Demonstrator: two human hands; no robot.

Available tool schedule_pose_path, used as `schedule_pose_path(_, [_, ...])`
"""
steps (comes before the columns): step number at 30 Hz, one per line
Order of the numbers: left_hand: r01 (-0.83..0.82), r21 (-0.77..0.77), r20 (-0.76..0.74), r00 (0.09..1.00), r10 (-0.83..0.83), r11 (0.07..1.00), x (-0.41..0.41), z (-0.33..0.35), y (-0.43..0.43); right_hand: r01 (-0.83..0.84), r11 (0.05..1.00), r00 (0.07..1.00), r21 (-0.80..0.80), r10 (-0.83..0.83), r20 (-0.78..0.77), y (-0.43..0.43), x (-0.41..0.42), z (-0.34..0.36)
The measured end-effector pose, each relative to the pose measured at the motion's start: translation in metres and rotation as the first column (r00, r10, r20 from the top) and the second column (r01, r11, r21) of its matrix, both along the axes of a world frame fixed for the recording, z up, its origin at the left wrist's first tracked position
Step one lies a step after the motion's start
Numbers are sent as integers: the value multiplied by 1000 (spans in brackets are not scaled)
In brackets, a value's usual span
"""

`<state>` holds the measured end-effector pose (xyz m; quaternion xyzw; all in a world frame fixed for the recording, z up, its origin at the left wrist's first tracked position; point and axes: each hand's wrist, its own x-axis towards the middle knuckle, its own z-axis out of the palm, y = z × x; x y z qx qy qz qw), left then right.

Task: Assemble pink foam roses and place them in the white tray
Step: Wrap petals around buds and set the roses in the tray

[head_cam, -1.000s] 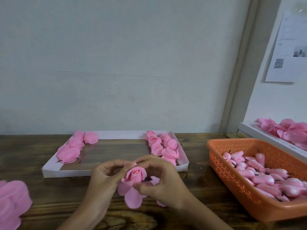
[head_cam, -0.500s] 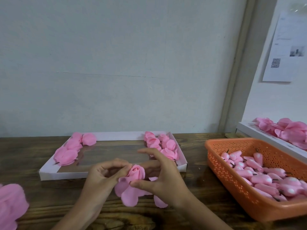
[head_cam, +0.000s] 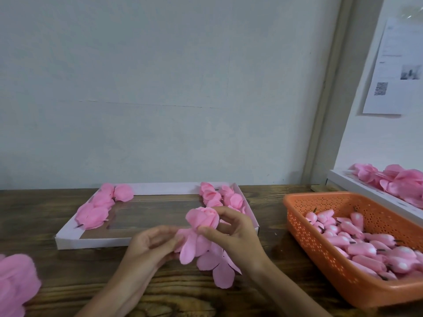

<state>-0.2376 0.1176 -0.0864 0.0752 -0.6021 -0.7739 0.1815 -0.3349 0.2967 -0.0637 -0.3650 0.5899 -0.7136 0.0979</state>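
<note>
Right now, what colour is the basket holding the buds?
The basket is orange, shown best in the head view.

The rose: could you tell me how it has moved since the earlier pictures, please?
The right hand has lifted the bud higher, pinching just beneath it; the left hand has dropped from the bud to the loose petals below. The tray, basket and their contents are unchanged.

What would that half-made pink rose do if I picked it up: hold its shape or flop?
Probably floppy at the bottom: the loose petals droop limply below the right hand. The rolled bud looks firmer, being round and tightly wrapped. It is likely very light, since the fingers hold it up by a mere pinch.
</note>
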Motion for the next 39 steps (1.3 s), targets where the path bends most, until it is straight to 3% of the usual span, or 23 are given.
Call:
schedule_pose_path(7, [-106,131,-37,993,112,986,-2,-1,-3,-99,994,991,56,103,-79,0,1,-2])
schedule_pose_path(15, [-198,-43,-104,976,193,979,4,3,7,-149,971,969,188,181,-168,0,4,0])
schedule_pose_path(23, [-172,-136,-153,977,150,976,8,8,12,-91,968,969,232,140,-205,0,8,2])
schedule_pose_path(30, [-211,-364,-280,954,110,907,10,11,12,10,976,974,220,40,-222,-3,9,-5])
schedule_pose_path(39, [-233,-353,-323,939,116,906,8,14,17,14,987,979,158,18,-203,-4,8,-5])
